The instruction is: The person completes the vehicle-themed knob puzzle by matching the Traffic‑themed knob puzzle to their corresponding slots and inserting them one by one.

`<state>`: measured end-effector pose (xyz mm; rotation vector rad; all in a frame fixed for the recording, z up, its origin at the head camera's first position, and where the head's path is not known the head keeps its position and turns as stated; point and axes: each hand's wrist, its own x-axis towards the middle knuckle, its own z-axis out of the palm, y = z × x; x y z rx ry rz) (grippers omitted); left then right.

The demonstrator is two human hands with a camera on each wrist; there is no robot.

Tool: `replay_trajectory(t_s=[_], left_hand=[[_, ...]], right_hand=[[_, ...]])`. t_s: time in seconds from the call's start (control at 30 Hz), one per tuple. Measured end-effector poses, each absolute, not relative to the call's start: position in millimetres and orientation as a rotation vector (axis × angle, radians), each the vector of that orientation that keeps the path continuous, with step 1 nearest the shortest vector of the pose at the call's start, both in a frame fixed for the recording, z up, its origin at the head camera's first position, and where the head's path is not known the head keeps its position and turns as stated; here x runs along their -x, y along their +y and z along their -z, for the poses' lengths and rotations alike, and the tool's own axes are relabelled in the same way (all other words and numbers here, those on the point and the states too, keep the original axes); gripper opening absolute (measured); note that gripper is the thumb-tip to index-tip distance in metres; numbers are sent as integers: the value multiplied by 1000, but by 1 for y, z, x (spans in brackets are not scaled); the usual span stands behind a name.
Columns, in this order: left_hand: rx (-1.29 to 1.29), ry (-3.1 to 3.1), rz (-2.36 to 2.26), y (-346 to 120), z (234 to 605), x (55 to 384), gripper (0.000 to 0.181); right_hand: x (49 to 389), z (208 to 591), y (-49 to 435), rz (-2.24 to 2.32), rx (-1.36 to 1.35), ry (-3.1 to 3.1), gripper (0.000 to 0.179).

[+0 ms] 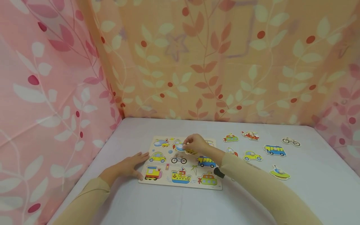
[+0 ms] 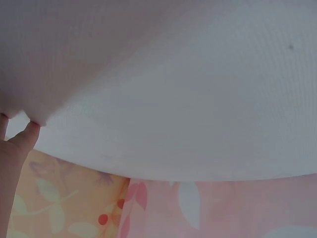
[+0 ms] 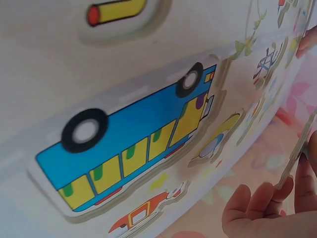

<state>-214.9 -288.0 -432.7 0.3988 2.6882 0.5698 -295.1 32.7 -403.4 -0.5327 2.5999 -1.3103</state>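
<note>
A wooden vehicle puzzle board (image 1: pixel 168 185) lies on the table, printed with a car, bicycle, bus, train, ship and submarine. My right hand (image 1: pixel 197 144) is over its upper middle and pinches a flat puzzle piece (image 1: pixel 181 147) with blue and yellow on it, probably an airplane. In the right wrist view that piece (image 3: pixel 298 148) shows edge-on between the fingertips (image 3: pixel 283 192). Spread fingers of my left hand (image 1: pixel 132 165) rest at the board's left edge. The left wrist view has only a few fingers (image 2: pixel 30 134) at its left side.
Loose pieces lie to the right: a submarine (image 1: pixel 231 137), helicopter (image 1: pixel 251 135), bicycle (image 1: pixel 291 142), bus (image 1: pixel 275 150), car (image 1: pixel 252 156), rocket (image 1: pixel 232 152) and flying saucer (image 1: pixel 279 172). Patterned curtains (image 1: pixel 180 62) stand behind and beside the white table (image 1: pixel 157 206).
</note>
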Motion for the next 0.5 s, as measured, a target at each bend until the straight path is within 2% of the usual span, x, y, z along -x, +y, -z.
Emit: replay_trajectory(t_s=[0.5], left_hand=[[-411, 2687, -580, -288, 432, 214, 96]], right_hand=[[304, 405, 5, 1306, 455, 2518, 9]])
